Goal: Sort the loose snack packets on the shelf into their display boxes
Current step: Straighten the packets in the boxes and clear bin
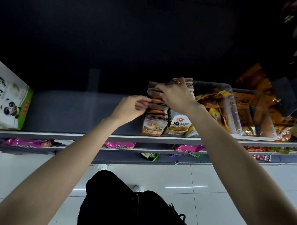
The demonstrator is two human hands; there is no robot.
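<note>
Dark shop shelf (70,110). Both hands over orange display box (152,129): left hand (133,108) pinches packet row (156,106), right hand (176,95) curls onto rear packets. Risk: row fans, packets topple sideways out of box.

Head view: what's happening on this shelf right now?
A person is working at the narrow display box of orange snack packets on the shelf. The right hand pinches packets near the back of the row; the left hand touches the box's left side. A clear bin of loose packets sits to the right.
</note>
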